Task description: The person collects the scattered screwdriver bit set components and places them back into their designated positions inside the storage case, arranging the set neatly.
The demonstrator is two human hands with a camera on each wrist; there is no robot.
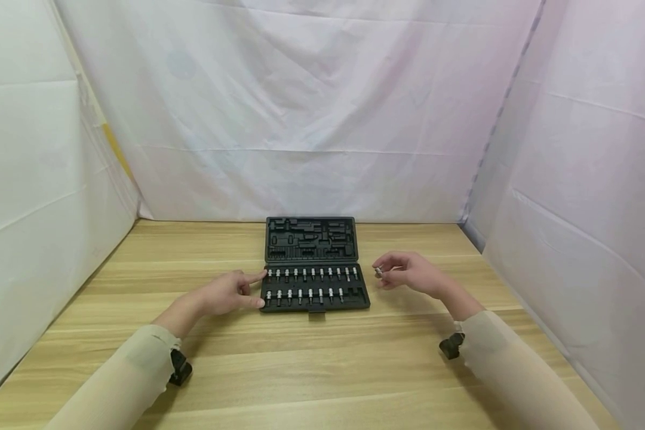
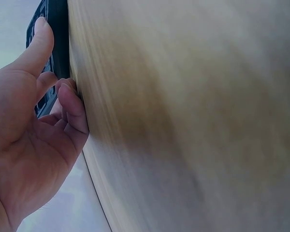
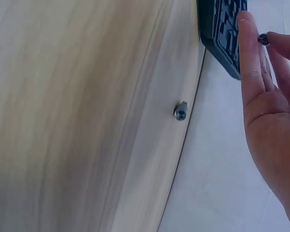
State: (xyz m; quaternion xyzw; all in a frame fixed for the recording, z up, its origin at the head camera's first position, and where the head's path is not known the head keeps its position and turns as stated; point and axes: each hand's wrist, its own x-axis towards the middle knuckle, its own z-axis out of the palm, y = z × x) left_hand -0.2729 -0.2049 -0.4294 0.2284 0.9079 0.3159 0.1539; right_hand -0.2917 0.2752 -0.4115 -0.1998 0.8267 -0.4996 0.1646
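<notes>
A black plastic case (image 1: pixel 316 310) lies opened flat on the table, with two rows of silver bit sockets (image 1: pixel 310 292) in its near half. My left hand (image 1: pixel 227 292) is at the case's left side; its straight index finger and thumb touch the edge, while the other fingers bend underneath. To the right of the case, my right hand (image 1: pixel 411 273) pinches a bit socket (image 3: pixel 263 39) between thumb and fingers, raised above the table. Another bit socket (image 3: pixel 181 111) lies on the wood in the right wrist view; the hand hides it from the head view.
The lid half of the case (image 1: pixel 312 239) has moulded recesses and lies toward the back. Slots at the right end of the front row (image 1: pixel 357 294) hold no socket. White cloth (image 1: pixel 301 107) hangs behind the wooden table (image 1: pixel 312 370) and on both sides.
</notes>
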